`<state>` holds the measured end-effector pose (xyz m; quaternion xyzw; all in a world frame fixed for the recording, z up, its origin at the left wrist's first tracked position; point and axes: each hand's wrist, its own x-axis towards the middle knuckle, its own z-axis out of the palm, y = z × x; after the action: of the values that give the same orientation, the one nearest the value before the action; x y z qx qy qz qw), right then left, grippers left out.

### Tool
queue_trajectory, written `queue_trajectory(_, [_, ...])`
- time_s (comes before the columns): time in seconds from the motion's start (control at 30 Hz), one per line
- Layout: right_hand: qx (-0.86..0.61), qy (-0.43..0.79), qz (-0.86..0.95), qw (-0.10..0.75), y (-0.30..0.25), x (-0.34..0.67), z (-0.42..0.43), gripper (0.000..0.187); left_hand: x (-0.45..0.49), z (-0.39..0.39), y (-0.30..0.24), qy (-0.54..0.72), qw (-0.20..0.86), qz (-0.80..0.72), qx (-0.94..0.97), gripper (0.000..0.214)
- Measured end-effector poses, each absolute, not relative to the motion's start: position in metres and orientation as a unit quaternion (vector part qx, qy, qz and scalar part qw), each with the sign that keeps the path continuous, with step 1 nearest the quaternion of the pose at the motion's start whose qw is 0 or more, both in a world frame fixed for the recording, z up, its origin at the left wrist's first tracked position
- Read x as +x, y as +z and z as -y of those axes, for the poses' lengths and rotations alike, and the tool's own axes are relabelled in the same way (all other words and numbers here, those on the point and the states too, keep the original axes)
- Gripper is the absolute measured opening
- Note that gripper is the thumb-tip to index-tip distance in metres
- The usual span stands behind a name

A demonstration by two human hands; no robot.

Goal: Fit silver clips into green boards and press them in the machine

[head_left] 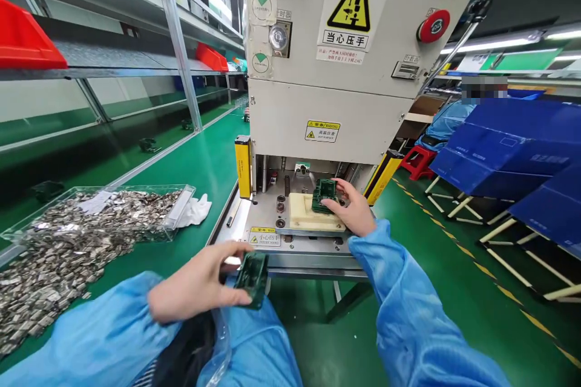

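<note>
My left hand (195, 284) is low in the view at the front of the press, and it holds a dark green moulded plastic part (252, 278) by its edge. My right hand (349, 210) reaches under the press and grips a second green part (324, 195). That part sits on a cream-coloured fixture block (313, 214) on the press's metal bed (272, 217). Light-blue sleeves cover both my arms.
A white press (327, 115) with warning labels rises over the bed, flanked by yellow light-curtain posts (242, 166). To the left, a clear tray (104, 211) holds several small metal pieces, and more lie on the green bench. Blue folded sheets (508, 145) stand on the right.
</note>
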<state>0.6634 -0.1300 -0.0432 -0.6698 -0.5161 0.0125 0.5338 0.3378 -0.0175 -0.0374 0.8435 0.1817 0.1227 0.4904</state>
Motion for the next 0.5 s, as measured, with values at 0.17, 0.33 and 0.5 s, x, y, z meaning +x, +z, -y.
queue_trajectory(0.17, [-0.682, 0.103, 0.554, 0.465, -0.036, 0.666, 0.117, 0.057, 0.299, 0.007, -0.069, 0.056, 0.502, -0.249, 0.826, 0.053])
queue_trajectory(0.33, [-0.730, -0.006, 0.510, 0.454, -0.044, 0.666, 0.141, 0.065, 0.313, -0.011, -0.090, 0.064, 0.528, -0.253, 0.808, 0.067])
queue_trajectory(0.5, [-0.796, -0.092, 0.227, 0.554, -0.107, 0.670, 0.216, 0.070, 0.329, -0.020, -0.099, 0.025, 0.530, -0.210, 0.822, 0.079])
